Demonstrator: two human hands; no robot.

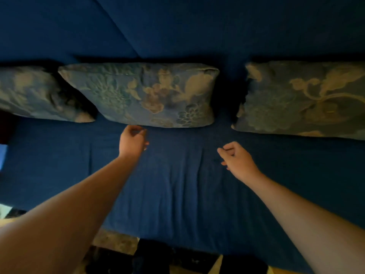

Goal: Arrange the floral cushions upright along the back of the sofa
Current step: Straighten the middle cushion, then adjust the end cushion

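Note:
Three floral cushions lean against the back of a dark blue sofa (pixel 177 184). The left cushion (pixel 35 95) is partly cut off by the frame edge and its right corner sits behind the middle cushion (pixel 146 95). The right cushion (pixel 304 99) stands apart, with a gap of bare sofa between it and the middle one. My left hand (pixel 132 141) hovers just below the middle cushion's lower edge, fingers loosely curled, holding nothing. My right hand (pixel 237 157) floats over the seat below the gap, fingers loosely bent and empty.
The sofa's backrest (pixel 197 26) fills the top of the view, with a seam running diagonally at upper left. A patterned rug (pixel 114 242) and dark objects (pixel 158 258) lie on the floor at the sofa's front edge.

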